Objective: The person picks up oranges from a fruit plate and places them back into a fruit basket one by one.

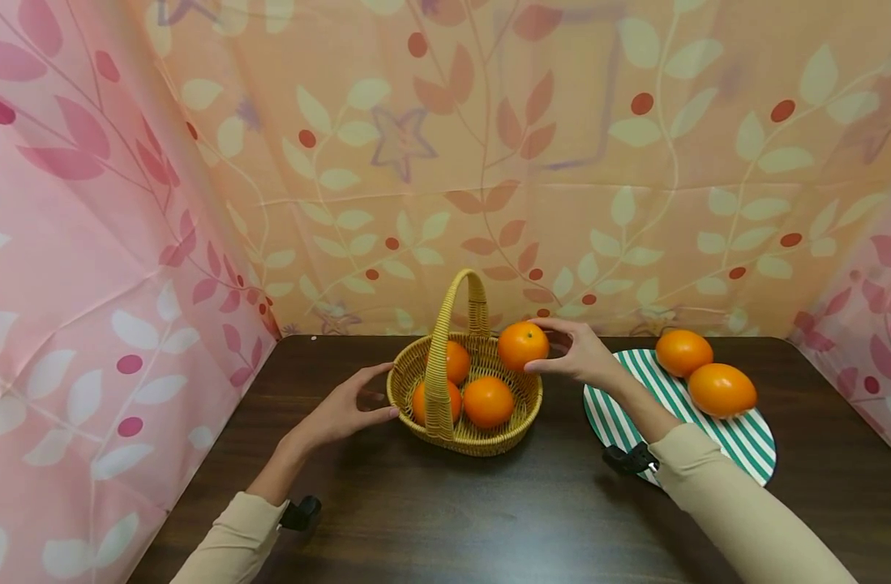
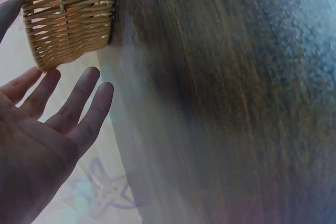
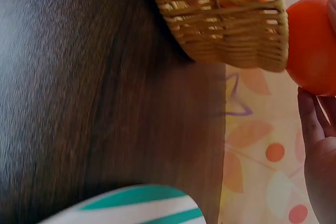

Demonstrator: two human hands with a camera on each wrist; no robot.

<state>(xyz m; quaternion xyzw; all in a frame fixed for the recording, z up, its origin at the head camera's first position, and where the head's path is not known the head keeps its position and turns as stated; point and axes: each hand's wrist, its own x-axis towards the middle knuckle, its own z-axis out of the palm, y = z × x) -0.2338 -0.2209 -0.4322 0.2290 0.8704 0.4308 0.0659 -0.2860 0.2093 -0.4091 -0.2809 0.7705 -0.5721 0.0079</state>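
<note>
A yellow wicker basket (image 1: 530, 414) with a tall arched handle stands on the table, with three oranges inside, among them a front orange (image 1: 489, 402). My right hand (image 1: 580, 354) holds another orange (image 1: 521, 346) between thumb and fingers, over the basket's right rim. In the right wrist view this orange (image 3: 312, 45) is beside the rim and partly cut off by the frame edge. On the basket's left side, my left hand (image 1: 350, 401) touches the rim with spread fingers and thumb. The left wrist view shows those fingers (image 2: 81, 100) fairly straight, fingertips against the wicker (image 2: 71, 24).
Right of the basket lies a round green-and-white striped mat (image 1: 737, 450). Two more oranges (image 1: 722, 390) rest on its far right part, side by side. The dark wooden table (image 1: 481, 511) ends at a patterned cloth backdrop (image 1: 489, 162).
</note>
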